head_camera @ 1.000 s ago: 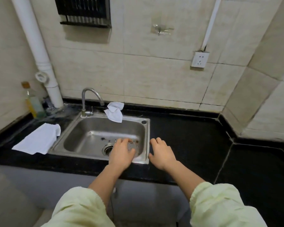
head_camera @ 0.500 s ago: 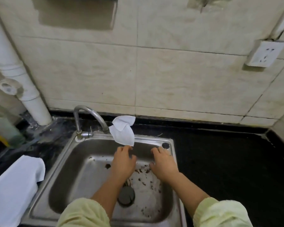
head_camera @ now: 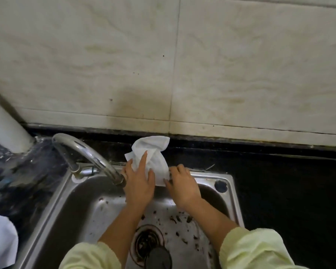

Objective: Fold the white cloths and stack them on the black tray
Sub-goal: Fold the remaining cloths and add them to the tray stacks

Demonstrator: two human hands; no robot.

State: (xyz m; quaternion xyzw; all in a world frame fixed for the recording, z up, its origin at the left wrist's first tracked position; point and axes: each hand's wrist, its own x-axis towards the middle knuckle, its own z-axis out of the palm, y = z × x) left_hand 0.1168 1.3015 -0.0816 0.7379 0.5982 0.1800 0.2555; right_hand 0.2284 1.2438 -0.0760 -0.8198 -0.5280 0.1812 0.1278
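Head view: a crumpled white cloth (head_camera: 153,152) lies at the back of the steel sink (head_camera: 230,183), partly on its rear rim and partly on the black worktop (head_camera: 283,191), close under the tiled wall (head_camera: 241,65). The left grip (head_camera: 139,184) is released, its forefinger laid straight across the cloth and its thumb spread onto the lower part. The right grip (head_camera: 182,186) is clenched on the cloth's lower right edge, with curled fingers above and the thumb at the bottom corner. A curved faucet (head_camera: 89,156) arches just left of the left grip. Dark scraps lie scattered in the basin around the drain (head_camera: 146,241). A second white cloth (head_camera: 0,243) lies on the worktop at the far left edge, well apart from the first. A white pipe (head_camera: 4,131) stands in the left corner.
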